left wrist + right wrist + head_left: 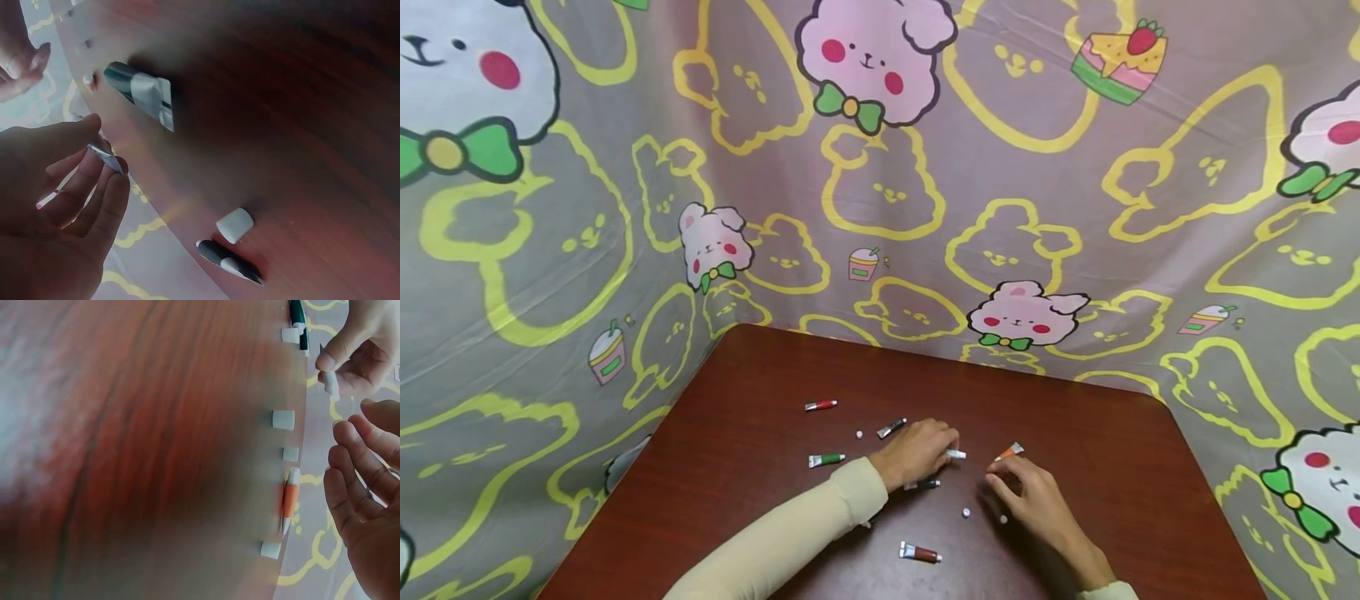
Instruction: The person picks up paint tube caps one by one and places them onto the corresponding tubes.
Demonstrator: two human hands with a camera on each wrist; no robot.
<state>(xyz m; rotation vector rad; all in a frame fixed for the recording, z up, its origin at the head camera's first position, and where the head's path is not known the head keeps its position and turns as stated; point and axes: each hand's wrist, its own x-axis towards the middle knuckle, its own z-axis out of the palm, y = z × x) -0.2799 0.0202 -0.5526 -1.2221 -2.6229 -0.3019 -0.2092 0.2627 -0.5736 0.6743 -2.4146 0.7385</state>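
Observation:
My left hand point(919, 450) pinches a small white-capped paint tube point(956, 454) between thumb and fingers, above the table. In the left wrist view the silver end of this tube point(107, 156) shows at the fingertips. Below the left wrist lies a dark tube point(928, 483), partly covered in the head view. My right hand point(1037, 492) is held over the table with relaxed, slightly bent fingers and nothing between them. Just beyond its fingertips is an orange tube point(1011, 451); in the right wrist view, the orange tube point(290, 497) lies beside small white cap-like pieces point(283, 420).
Left of the hands lie a black tube point(891, 428), a green tube point(827, 459) and a red tube point(822, 406). A brownish-red tube point(921, 552) is nearer the front. More white pieces point(966, 512) dot the brown table point(737, 500). A patterned curtain point(887, 275) borders the far edge.

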